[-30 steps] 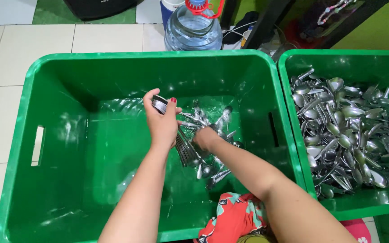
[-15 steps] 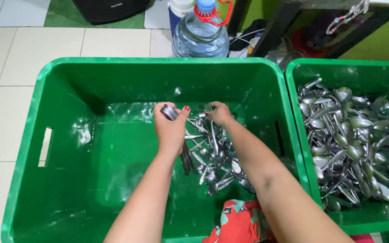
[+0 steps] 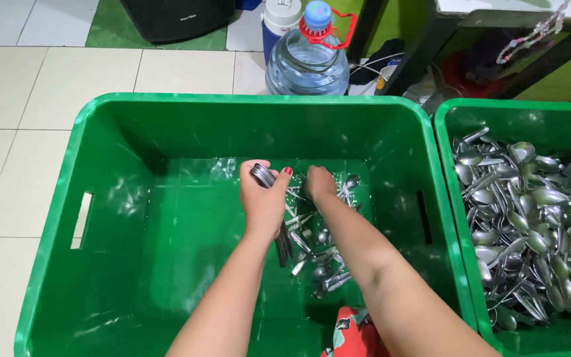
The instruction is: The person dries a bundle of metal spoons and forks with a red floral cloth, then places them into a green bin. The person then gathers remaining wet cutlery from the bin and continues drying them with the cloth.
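Left crate [image 3: 110, 218]: large green plastic bin, wet inside, on a tiled floor.
Left hand [image 3: 264, 198]: fingers closed around a stacked bundle of spoons [image 3: 264, 176], handles hanging down.
Loose cutlery [image 3: 318, 254]: scattered on the crate bottom beside both hands.
Right hand [image 3: 318, 183]: curled, fingertips down among the loose cutlery.
Right crate [image 3: 445, 142]: green, heaped with spoons [image 3: 530, 218].

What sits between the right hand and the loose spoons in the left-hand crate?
Nothing visible. The right hand already rests on the loose spoons on the crate floor; the left hand, beside it, holds a bundle of cutlery.
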